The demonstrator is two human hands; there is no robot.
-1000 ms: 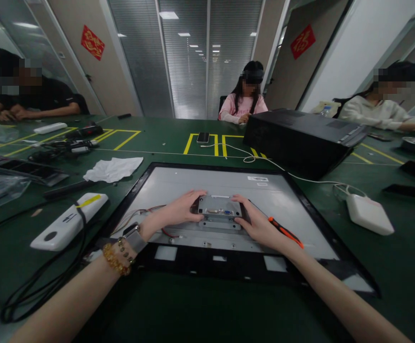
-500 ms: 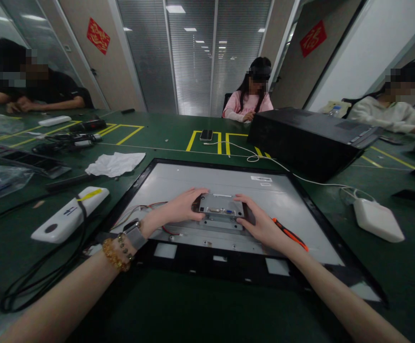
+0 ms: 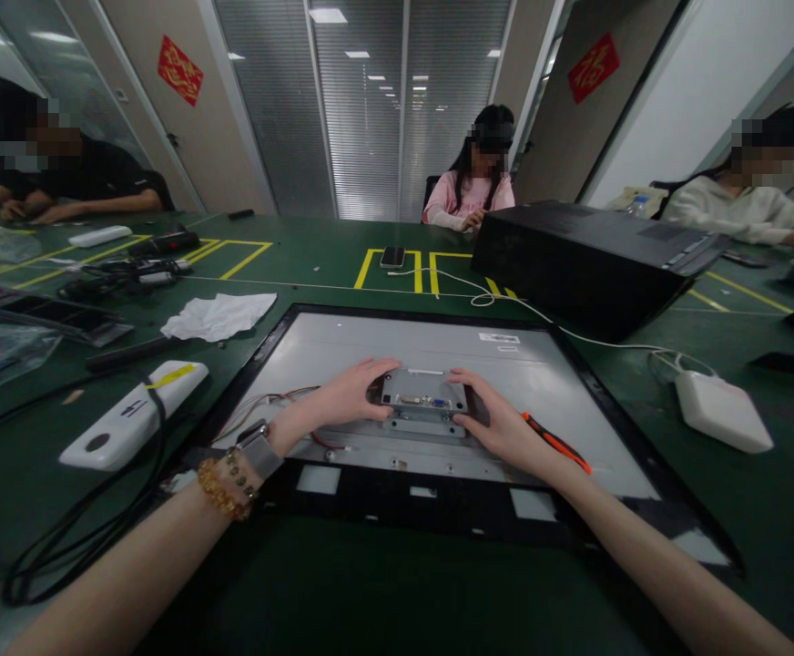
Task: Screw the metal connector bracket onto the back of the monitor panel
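A metal port box (image 3: 425, 390) with a blue video socket on its near face sits at the middle of a grey display panel's metal back (image 3: 362, 342). My left hand (image 3: 360, 390) grips the box's left side, thumb in front and fingers behind. On the opposite side, my right hand (image 3: 496, 417) holds it the same way. A black frame (image 3: 390, 506) surrounds the panel. Thin wires (image 3: 260, 410) run beside my left wrist. An orange and black tool (image 3: 561, 446), probably a screwdriver or knife, lies against my right forearm.
A white power strip (image 3: 141, 410) and black cable lie to the left, with crumpled tissue (image 3: 219, 316) beyond. A large black case (image 3: 588, 264) stands at the back right. A white adapter (image 3: 721, 410) with a cord lies right. Several people sit around the table.
The view has shifted very slightly. Both hands keep their grip on the port box, which has not visibly moved on the panel.
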